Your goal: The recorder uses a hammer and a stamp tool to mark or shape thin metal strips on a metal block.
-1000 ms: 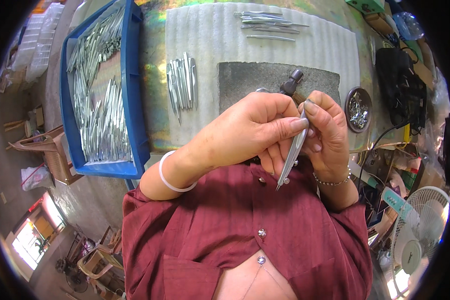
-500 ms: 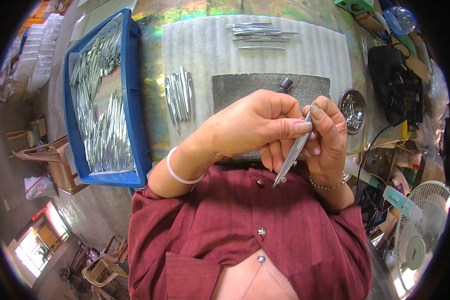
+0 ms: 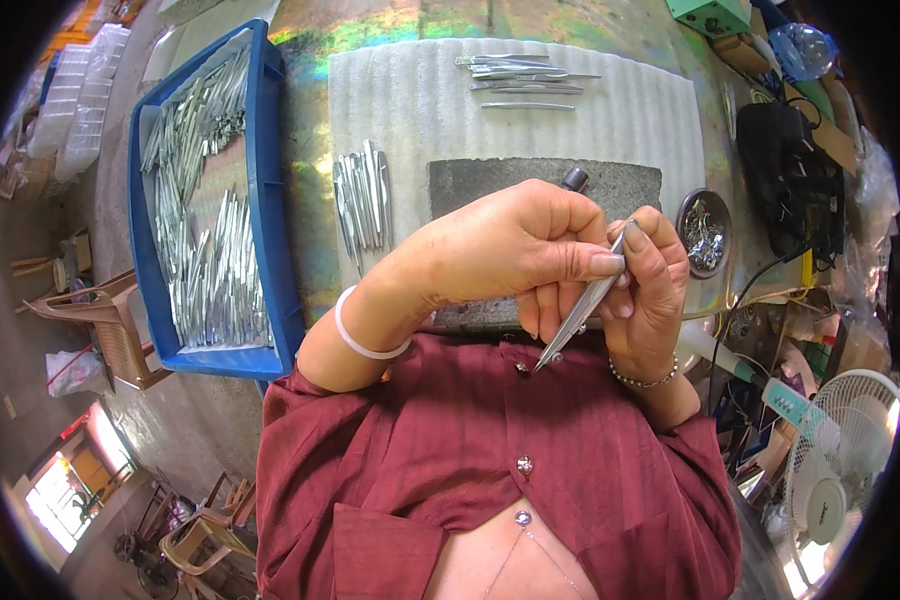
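Note:
In front of my shirt, my left hand and my right hand hold one slim silver metal piece between them. It looks like pointed tweezers, tapering to a sharp tip down to the left. My left thumb presses on its upper part, while my right thumb and index finger pinch its top end. Fingers hide part of that end. Beyond my hands lies a dark grey slab, with a black cylindrical tool end showing above my left knuckles.
A blue tray on the left holds many similar slim pieces. On the white foam sheet lie a bunch of pieces and a small far pile. A dark round dish with small metal parts stands right; a fan is lower right.
Both hands, still gripping the metal piece, have shifted only slightly, and its tip sits a little further left. The table scene appears slightly lower in view.

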Motion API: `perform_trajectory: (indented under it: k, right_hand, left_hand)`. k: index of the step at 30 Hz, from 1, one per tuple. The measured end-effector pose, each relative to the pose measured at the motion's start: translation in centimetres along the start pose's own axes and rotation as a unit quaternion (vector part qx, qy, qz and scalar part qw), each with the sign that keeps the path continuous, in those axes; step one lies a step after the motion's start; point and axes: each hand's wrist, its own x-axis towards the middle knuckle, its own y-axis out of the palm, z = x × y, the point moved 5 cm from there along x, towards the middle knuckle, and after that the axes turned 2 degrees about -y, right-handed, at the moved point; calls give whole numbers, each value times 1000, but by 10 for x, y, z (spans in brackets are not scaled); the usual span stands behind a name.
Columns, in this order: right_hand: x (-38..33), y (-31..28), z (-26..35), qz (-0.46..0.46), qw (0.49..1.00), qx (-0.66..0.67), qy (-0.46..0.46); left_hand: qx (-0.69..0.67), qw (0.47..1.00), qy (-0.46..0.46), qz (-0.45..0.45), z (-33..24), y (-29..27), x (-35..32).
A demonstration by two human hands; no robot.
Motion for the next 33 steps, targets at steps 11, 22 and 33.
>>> perform_trajectory:
  k: [11, 22, 33]
  right_hand:
    - [5, -5, 1, -14, 998, -28, -60]
    - [11, -11, 5, -38, 996, -19, -76]
    - [16, -17, 7, -61, 994, -4, -85]
  left_hand:
    - [19, 1000, -2, 25, -5, -7, 10]
    - [85, 996, -7, 23, -17, -10, 21]
    - [98, 995, -10, 22, -22, -11, 30]
